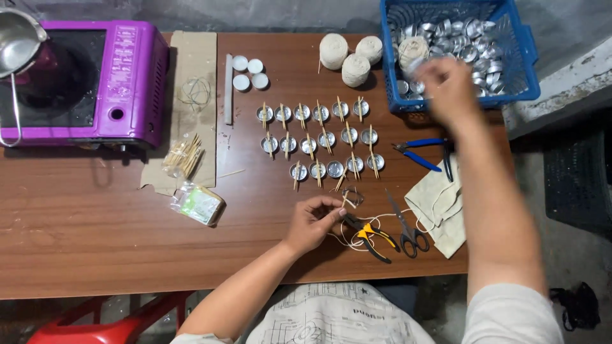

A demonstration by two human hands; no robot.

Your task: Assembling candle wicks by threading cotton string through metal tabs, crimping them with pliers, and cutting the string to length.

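Right now my left hand (312, 223) pinches a thin, light, snappable wick stick (346, 202) mid-shaft, while my blurred right hand (449, 83), grip unclear, reaches the blue basket (523, 64).

Even, soft overhead light, moderately bright; no hard shadows. Faint shadow under the purple metal tabletop stove (83, 83), along its front edge. Dull sheen on the brown wooden table (95, 236). Small glints on the silver metal cups in the blue plastic basket (519, 57). Right hand (449, 86) motion-blurred; left hand (312, 223) sharp. Corners dim.
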